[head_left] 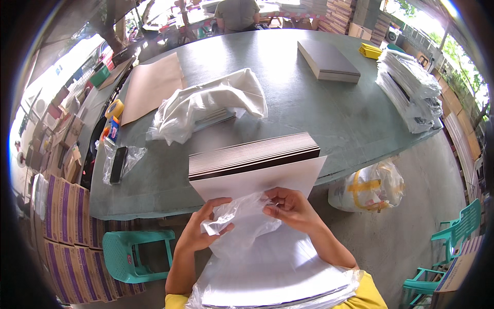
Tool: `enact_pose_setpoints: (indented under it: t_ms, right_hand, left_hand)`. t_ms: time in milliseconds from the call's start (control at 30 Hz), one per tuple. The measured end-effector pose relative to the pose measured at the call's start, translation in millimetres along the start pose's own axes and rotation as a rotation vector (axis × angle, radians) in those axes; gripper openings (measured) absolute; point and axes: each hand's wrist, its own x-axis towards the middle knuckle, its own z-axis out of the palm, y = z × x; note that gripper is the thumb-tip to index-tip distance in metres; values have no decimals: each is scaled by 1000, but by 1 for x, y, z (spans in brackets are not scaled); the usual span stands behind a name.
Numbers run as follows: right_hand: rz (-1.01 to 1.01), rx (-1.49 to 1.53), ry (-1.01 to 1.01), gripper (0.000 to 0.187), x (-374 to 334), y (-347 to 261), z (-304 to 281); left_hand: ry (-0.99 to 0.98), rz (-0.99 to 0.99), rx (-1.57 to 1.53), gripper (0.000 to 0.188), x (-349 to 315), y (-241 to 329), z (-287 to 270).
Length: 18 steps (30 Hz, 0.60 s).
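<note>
My left hand pinches one side of a crumpled clear plastic bag, thumb and fingers closed on it. Opposite, my right hand grips the same plastic near its edge with bent fingers. Below them, a stack of white sheets in clear plastic lies across my lap. Just beyond my hands, a thick stack of boards sits at the table's near edge, its layered edges showing. A white sheet leans along the near side of that stack, partly behind the plastic.
On the green table lie a crumpled white plastic wrap, brown paper, a phone, a grey stack and plastic-wrapped bundles. A green stool and a taped plastic sack stand on the floor.
</note>
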Motion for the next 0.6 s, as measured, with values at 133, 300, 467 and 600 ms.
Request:
enact_pose_setpoints:
  t_ms: [133, 300, 467, 600]
  right_hand:
    - [210, -148, -150, 20, 0, -8, -8]
    - [47, 127, -133, 23, -6, -7, -11]
    - [37, 220, -335, 25, 0, -10, -11]
    - [32, 395, -287, 25, -4, -11, 0]
  left_hand:
    - [-37, -23, 110, 52, -6, 2, -12]
    - [434, 136, 368, 42, 0, 19, -28]
    - [495, 502, -30, 23, -36, 22, -40]
    - [104, 349, 184, 39, -15, 16, 11]
